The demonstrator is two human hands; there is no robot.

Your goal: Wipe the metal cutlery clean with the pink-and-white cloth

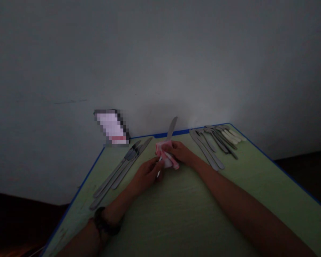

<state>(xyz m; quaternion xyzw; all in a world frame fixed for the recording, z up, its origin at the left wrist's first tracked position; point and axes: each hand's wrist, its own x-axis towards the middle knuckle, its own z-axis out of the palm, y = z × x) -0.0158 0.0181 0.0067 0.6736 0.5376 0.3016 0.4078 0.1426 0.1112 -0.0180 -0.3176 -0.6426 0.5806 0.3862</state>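
Note:
My left hand [147, 174] is closed around the handle end of a table knife [172, 127], whose blade points up and away past the table's far edge. My right hand [181, 152] grips a pink-and-white cloth [166, 154] that is wrapped around the knife's middle. Both hands meet over the centre of the green table [192, 207]. A dark watch sits on my left wrist [105, 222].
Several knives [120, 170] lie side by side to the left of my hands. A row of mixed cutlery [216, 142], some with pale handles, lies at the right rear. A blurred-out upright object [112, 127] stands at the back left corner. A grey wall rises behind the blue-edged table.

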